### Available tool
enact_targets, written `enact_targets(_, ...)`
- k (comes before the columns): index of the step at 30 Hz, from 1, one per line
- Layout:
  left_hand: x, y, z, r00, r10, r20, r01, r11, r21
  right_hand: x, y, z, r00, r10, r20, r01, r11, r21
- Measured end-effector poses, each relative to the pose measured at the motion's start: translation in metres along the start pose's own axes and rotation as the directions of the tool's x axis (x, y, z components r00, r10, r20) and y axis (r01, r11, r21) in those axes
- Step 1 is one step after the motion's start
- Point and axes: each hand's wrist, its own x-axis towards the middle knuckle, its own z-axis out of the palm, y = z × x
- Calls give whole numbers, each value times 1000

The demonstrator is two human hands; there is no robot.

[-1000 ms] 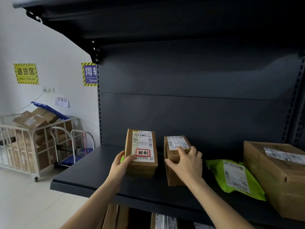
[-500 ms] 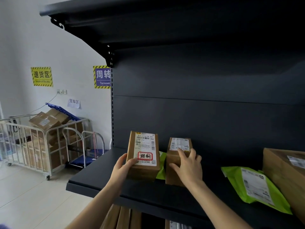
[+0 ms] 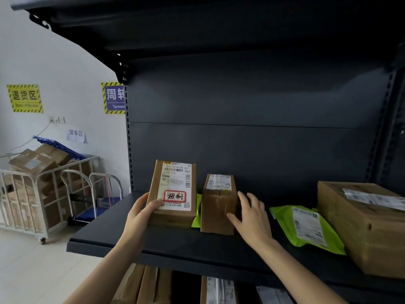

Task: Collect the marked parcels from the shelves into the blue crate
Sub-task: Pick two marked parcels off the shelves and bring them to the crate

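Marked parcel point(image 3: 173, 194), red-stamped label: gripped at near-left corner by left hand point(image 3: 140, 213). Right hand point(image 3: 252, 218) spread, fingers relaxed, thumb touching small box point(image 3: 217, 207) alongside.

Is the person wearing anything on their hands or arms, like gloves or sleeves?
No. The left hand and right hand are bare, without gloves, and the forearms are uncovered as far as the picture shows. No watch, bracelet or ring is visible.

Two bare forearms, left hand point(image 3: 139, 217), right hand point(image 3: 252, 220), slender fingers point(image 3: 243, 199)
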Motion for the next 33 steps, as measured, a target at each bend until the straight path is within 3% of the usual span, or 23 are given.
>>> enact_targets(16,-67,-1,112,990,-2,141,11,998,-68,-58,128,-41,980,198,28,-191,968,-163)
enact_targets(25,-84,-22,166,964,-87,250,97,995,-25,-57,162,-43,957,246,151,-198,941,-274)
enact_targets(33,-82,-52,201,942,-194,275,184,981,62,-50,177,-40,965,197,174,-159,964,-211)
